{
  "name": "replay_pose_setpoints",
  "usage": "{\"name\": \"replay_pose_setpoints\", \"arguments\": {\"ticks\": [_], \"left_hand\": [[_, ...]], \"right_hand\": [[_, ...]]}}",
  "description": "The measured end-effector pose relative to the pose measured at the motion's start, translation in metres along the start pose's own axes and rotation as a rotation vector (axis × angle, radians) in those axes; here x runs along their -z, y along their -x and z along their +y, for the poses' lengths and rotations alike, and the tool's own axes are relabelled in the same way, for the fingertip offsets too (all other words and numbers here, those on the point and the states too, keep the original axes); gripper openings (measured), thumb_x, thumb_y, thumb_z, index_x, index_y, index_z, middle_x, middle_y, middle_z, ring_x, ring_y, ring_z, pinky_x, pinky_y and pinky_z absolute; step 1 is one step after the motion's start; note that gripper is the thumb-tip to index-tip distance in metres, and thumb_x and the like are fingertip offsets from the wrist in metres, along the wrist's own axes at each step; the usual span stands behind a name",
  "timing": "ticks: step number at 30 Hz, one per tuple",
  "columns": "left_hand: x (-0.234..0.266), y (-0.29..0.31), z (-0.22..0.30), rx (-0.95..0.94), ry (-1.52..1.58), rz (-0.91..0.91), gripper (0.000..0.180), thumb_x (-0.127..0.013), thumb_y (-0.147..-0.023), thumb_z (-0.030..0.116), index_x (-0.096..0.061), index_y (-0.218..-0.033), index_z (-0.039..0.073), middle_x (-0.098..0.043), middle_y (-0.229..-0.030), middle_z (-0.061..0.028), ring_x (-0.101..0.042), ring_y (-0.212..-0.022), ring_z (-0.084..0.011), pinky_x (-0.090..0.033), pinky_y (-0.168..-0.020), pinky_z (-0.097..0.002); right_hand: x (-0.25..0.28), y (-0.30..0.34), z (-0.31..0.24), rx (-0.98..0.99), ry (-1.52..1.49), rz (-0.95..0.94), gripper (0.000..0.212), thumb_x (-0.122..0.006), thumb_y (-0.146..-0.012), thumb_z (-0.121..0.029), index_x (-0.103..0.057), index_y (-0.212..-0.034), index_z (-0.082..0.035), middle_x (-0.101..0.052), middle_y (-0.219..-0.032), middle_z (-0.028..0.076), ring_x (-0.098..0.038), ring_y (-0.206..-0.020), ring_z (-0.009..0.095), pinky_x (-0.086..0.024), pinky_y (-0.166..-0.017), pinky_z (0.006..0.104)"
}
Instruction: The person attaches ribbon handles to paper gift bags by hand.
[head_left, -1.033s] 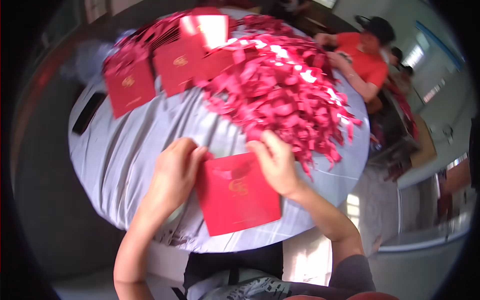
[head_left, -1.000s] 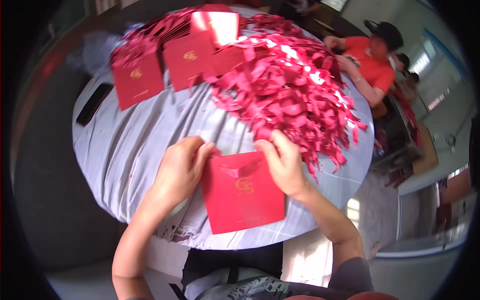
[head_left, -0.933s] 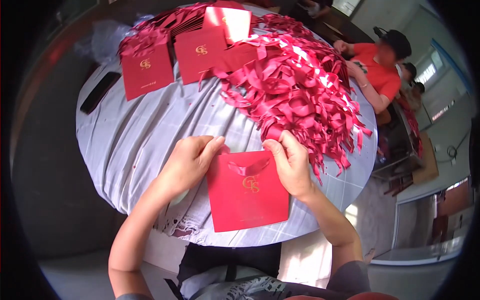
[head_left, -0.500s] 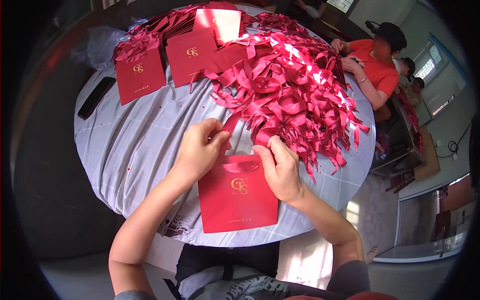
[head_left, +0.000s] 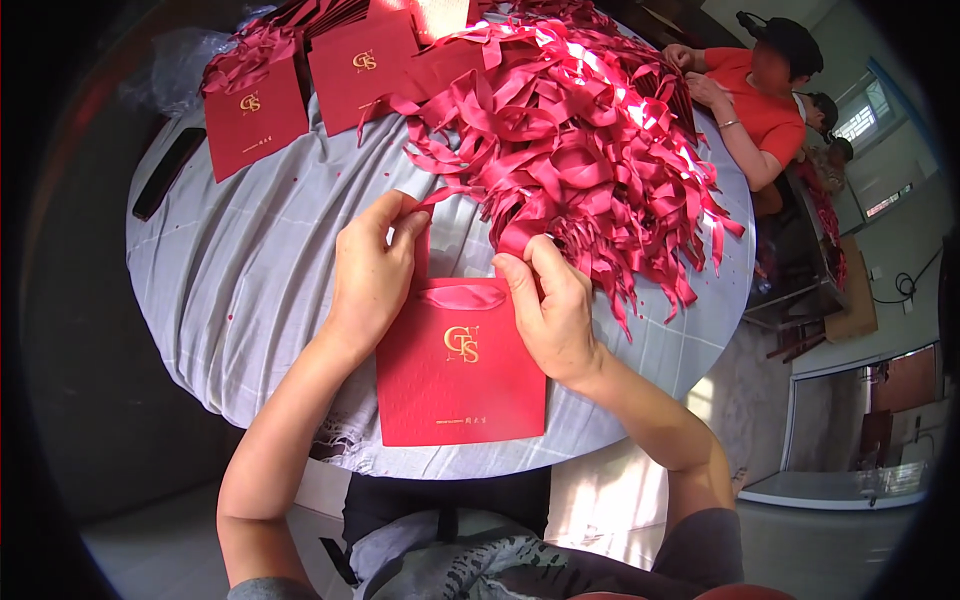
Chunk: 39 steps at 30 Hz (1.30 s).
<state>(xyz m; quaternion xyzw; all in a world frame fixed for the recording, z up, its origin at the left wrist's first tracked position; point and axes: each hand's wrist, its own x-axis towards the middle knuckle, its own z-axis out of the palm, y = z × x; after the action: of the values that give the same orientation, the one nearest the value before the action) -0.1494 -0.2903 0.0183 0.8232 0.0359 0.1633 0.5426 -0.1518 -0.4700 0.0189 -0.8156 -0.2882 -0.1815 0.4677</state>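
Reaching in from the lower edge with both forearms over the round cloth-covered table (head_left: 260, 280), bending at the elbows and turning the hands toward each other. Holding the left hand (head_left: 375, 270) slightly farther forward than the right, curling its fingers and pinching a red ribbon (head_left: 436, 197) narrowly near the fingertips. Pinching a ribbon loop (head_left: 524, 231) between thumb and forefinger of the right hand (head_left: 552, 310), near the upper right corner of the red bag (head_left: 462, 385). Having that bag just below and between both grips, toward the table's near edge, showing its gold emblem (head_left: 461, 344). Covering the bag's upper side edges with the hands, partly hiding the left grip's contact, and losing the ribbons' far ends against the ribbon pile (head_left: 570, 150).
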Motion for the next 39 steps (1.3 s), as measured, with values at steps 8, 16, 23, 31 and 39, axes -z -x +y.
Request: {"name": "replay_pose_setpoints", "arguments": {"ticks": [8, 16, 23, 31, 39], "left_hand": [[0.002, -0.003, -0.005, -0.016, 0.026, -0.024, 0.013, -0.056, -0.089, 0.008, -0.059, -0.089, -0.005, -0.058, -0.066, -0.0138, -0.053, -0.063, -0.0129, -0.044, -0.062, -0.0306], [0.006, 0.055, 0.06, -0.49, -0.358, -0.152, 0.038, -0.067, -0.08, 0.01, -0.051, -0.113, -0.001, -0.056, -0.103, -0.0209, -0.058, -0.089, -0.0343, -0.046, -0.078, -0.0413], [-0.022, 0.098, 0.081, -0.466, -0.142, -0.255, 0.104, -0.073, -0.074, 0.037, -0.01, -0.142, -0.01, -0.011, -0.146, -0.0336, -0.014, -0.136, -0.0485, -0.018, -0.107, -0.0578], [0.011, 0.106, 0.061, 0.265, 0.937, -0.047, 0.074, -0.044, -0.078, -0.009, -0.013, -0.144, 0.001, -0.039, -0.136, -0.0142, -0.044, -0.122, -0.02, -0.037, -0.099, -0.0307], [0.052, 0.102, 0.022, 0.07, 0.009, -0.134, 0.06, -0.062, -0.087, 0.007, -0.031, -0.137, -0.003, -0.051, -0.118, -0.0179, -0.058, -0.09, -0.0205, -0.05, -0.072, -0.0326]], "right_hand": [[-0.004, -0.001, 0.004, -0.045, -0.006, 0.011, 0.016, -0.058, -0.088, -0.002, -0.046, -0.079, 0.001, -0.051, -0.065, 0.018, -0.054, -0.055, 0.031, -0.04, -0.05, 0.0364], [0.021, -0.019, 0.023, -0.249, -0.281, 0.14, 0.018, -0.057, -0.092, -0.01, -0.056, -0.079, 0.001, -0.056, -0.066, 0.0, -0.046, -0.063, 0.003, -0.038, -0.053, 0.0229], [0.064, -0.048, -0.063, -0.134, -0.177, 0.128, 0.013, -0.054, -0.093, -0.009, -0.058, -0.088, 0.002, -0.058, -0.072, 0.001, -0.053, -0.067, 0.004, -0.043, -0.057, 0.0223], [0.02, -0.089, -0.094, 0.222, -0.268, -0.297, 0.027, -0.051, -0.093, -0.022, -0.059, -0.091, 0.004, -0.061, -0.08, 0.021, -0.06, -0.075, 0.037, -0.047, -0.066, 0.0418], [0.047, -0.073, 0.027, -0.251, -0.064, -0.307, 0.019, -0.055, -0.091, -0.009, -0.063, -0.104, 0.002, -0.065, -0.085, 0.001, -0.058, -0.073, 0.005, -0.047, -0.064, 0.0197]]}}
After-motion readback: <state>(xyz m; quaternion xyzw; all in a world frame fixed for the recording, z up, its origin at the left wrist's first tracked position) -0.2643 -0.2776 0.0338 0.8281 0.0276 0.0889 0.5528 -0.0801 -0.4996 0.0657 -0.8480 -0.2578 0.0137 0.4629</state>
